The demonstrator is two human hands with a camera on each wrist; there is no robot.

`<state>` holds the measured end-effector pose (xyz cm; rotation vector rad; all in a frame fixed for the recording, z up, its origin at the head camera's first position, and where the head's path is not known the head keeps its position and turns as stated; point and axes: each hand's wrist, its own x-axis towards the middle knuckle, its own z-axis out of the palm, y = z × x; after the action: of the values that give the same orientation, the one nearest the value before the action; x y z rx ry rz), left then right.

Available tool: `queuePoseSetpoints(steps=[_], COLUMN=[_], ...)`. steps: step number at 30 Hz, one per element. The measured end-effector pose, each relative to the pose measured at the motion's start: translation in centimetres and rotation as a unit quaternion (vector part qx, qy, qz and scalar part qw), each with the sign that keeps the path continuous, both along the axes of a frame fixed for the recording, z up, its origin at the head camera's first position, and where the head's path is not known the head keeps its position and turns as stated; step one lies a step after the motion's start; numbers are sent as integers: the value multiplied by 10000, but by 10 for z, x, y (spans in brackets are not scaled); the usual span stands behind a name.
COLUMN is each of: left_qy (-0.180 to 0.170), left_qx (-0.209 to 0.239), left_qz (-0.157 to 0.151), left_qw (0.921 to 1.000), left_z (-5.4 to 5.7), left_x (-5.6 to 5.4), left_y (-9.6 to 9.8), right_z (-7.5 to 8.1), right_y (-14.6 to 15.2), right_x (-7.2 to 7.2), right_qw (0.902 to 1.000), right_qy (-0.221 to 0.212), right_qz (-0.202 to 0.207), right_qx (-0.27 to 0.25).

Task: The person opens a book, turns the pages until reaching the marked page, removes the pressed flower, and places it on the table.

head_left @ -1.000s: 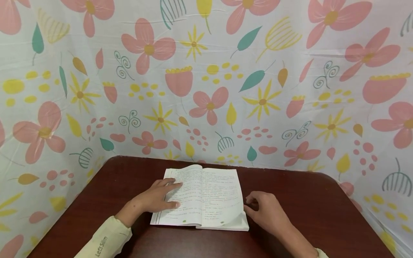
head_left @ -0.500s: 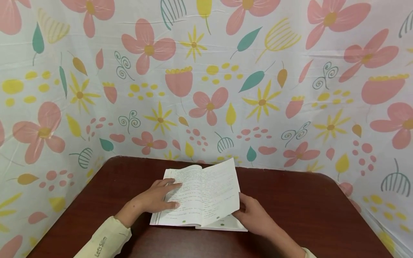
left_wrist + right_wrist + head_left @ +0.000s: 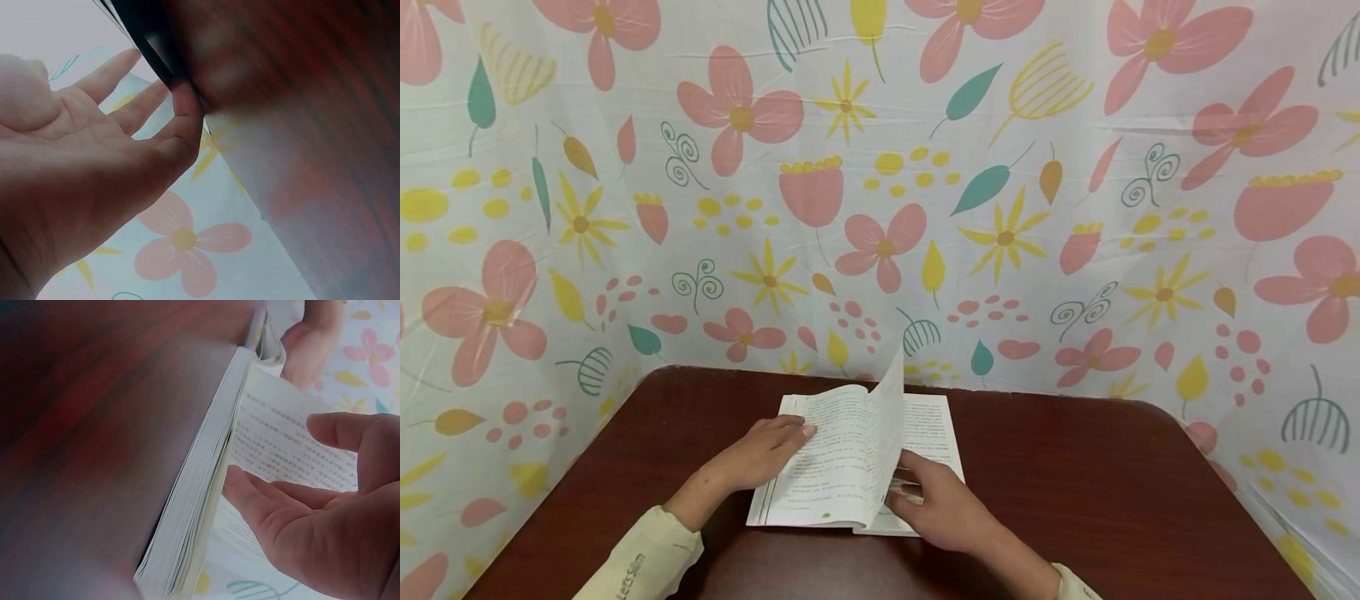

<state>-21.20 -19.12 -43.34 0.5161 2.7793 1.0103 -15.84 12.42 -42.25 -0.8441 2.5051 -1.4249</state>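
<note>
An open book (image 3: pixel 827 467) with printed pages lies on the brown table, one page (image 3: pixel 889 442) standing nearly upright above the spine. Over the left page's outer margin rests my left hand (image 3: pixel 752 454), its thumb up close to the fingers; in the left wrist view its fingers (image 3: pixel 150 106) reach the book's dark edge. My right hand (image 3: pixel 943 504) is over the right half, its fingers at the raised page's right side. Thumb and fingers stand apart in the right wrist view, where the hand (image 3: pixel 325 525) is beside the page and the thick page block (image 3: pixel 194 494).
The dark brown table (image 3: pixel 1075 475) extends around the book on all sides. A white cloth (image 3: pixel 880 183) printed with pink, yellow and green flowers and leaves hangs behind the table and along both sides.
My right hand has moved left from the book's right edge, and the page has lifted and swung leftward with it. My left thumb has moved up towards the fingers.
</note>
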Motion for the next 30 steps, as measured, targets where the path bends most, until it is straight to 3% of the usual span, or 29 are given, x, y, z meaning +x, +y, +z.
queuePoseSetpoints(steps=[8, 17, 22, 24, 30], left_qy=[-423, -507, -564, -520, 110], left_qx=[855, 1450, 1327, 1055, 236], left_qz=[937, 1245, 1208, 1189, 647], left_qw=[9910, 9803, 9822, 9859, 9976], left_z=[5, 6, 8, 8, 4], left_x=[-2, -2, -3, -4, -4], left_y=[3, -1, -2, -1, -1], right_z=[-2, -1, 0, 1, 2], right_y=[-11, -18, -21, -22, -21], right_x=[3, 8, 8, 7, 4], right_qw=[9980, 9867, 9760, 9727, 9533], right_qy=[380, 929, 1161, 1170, 1469], right_qz=[29, 127, 243, 257, 309], right_qx=[514, 1327, 1827, 1988, 2622])
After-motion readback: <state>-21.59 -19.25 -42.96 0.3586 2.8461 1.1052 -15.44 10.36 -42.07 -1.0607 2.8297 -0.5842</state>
